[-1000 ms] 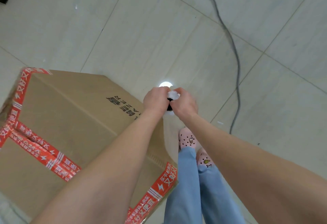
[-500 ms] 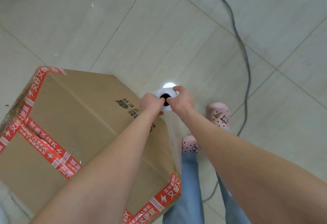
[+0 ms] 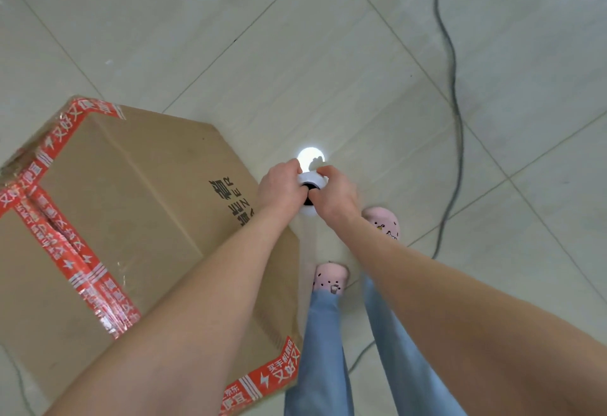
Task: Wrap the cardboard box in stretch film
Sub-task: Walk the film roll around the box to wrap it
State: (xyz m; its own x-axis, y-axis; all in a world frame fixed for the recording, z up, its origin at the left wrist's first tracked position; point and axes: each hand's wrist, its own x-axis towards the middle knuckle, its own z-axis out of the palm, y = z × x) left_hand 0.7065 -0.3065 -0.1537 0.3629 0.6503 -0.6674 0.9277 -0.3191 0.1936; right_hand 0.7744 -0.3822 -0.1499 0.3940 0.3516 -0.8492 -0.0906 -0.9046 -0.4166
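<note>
- Brown cardboard fills the 8 o'clock side of the head view. The cardboard box (image 3: 131, 218) stands on the pale tiled floor (image 3: 295, 54), with one top corner toward 10 o'clock and another down near 6 o'clock.
- Red tape (image 3: 65, 251) with white print runs along the box's top seam and wraps its corners. Black printed characters sit on the side face that looks toward 3 o'clock.
- I see the stretch film roll (image 3: 312, 180) just right of the frame's centre, close beside that printed face. It is white with a black core and I am looking at it end-on.
- The left hand (image 3: 279, 187) grips the roll from its 9 o'clock side, fingers curled close together round the rim.
- The right hand (image 3: 335, 197) grips it from the 3 o'clock side, fingers curled too, with the thumb at the black core.
- A pale, see-through sheet of film (image 3: 307, 241) hangs from the roll toward 6 o'clock, alongside the box's near edge. I cannot tell where it touches the cardboard.
- A round white glare (image 3: 310, 156) lies on the floor just at 12 o'clock of the roll.
- One pink slipper (image 3: 384, 223) shows at 4 o'clock of the hands and the second slipper (image 3: 330, 279) at 6 o'clock, with blue jeans (image 3: 323, 350) below them.
- A grey cable (image 3: 455, 103) snakes from 1 o'clock down toward 4 o'clock, well apart from the box.
</note>
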